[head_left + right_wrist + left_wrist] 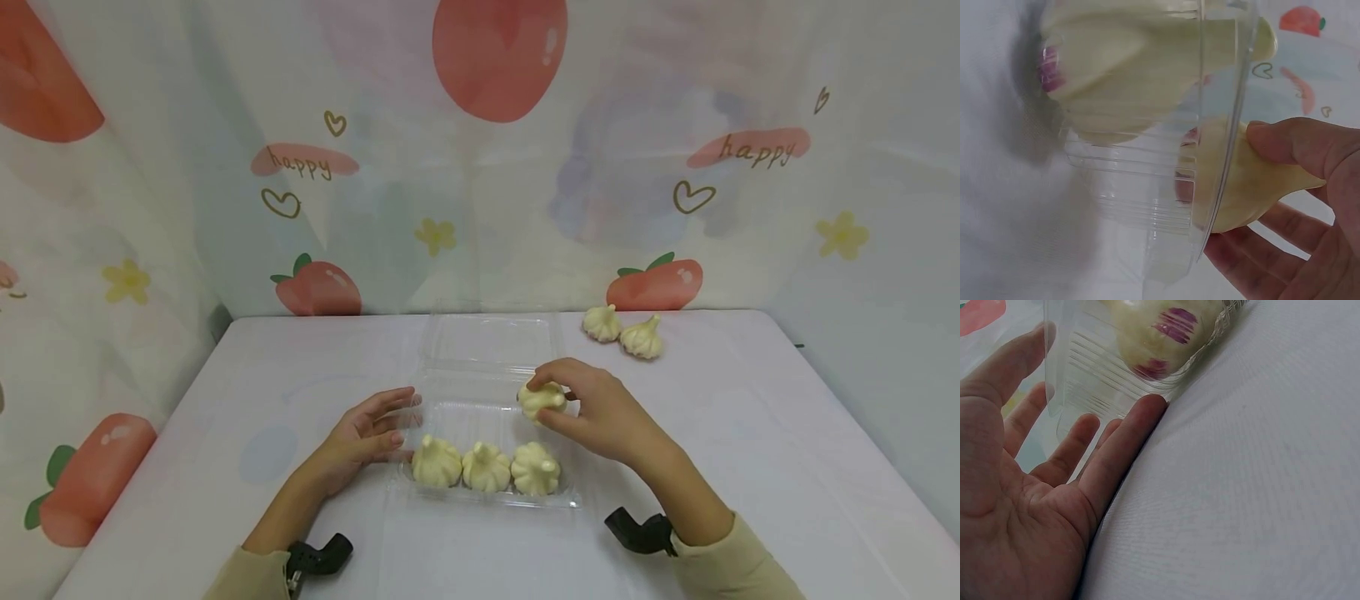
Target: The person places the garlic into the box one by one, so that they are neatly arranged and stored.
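A clear plastic clamshell box [480, 421] lies on the table with its lid [491, 340] folded back. Along its near side stand a left garlic bulb [437, 462], a middle garlic bulb [487, 467] and a right garlic bulb [536, 469]. My right hand [592, 410] pinches another garlic bulb [542, 400] between thumb and fingers, at the box's far right corner; in the right wrist view this held bulb [1235, 181] is partly behind the clear wall. Beside the box's left wall my left hand [367, 437] has its fingers spread, fingertips [1150, 406] against or close to the plastic.
Two more garlic bulbs, one on the left [601, 323] and one on the right [641, 337], lie at the table's far edge, right of the lid. A printed cloth backdrop [480, 208] rises behind the white-covered table [750, 467].
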